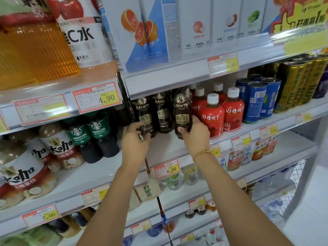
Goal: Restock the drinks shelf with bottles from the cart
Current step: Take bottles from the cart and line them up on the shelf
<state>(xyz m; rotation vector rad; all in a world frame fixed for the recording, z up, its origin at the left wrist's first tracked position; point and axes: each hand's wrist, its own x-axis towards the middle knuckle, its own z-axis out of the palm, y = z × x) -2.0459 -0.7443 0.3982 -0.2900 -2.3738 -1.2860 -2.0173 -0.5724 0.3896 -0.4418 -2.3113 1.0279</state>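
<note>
Three dark brown MDOY coffee bottles stand in a row on the white shelf (165, 144) at mid height. My left hand (135, 137) wraps the base of the left coffee bottle (143, 110). My right hand (194, 134) grips the lower part of the right coffee bottle (182, 109), which sits at the shelf's front, next to the red bottles. The middle coffee bottle (163, 110) stands between them, untouched. The cart is not in view.
Red-labelled bottles with white caps (213, 114) stand right of the coffee, then blue cans (255, 102) and gold cans (294, 86). Green Americano bottles (99, 132) sit to the left. An upper shelf edge (177, 80) overhangs closely. More drinks fill the lower shelves.
</note>
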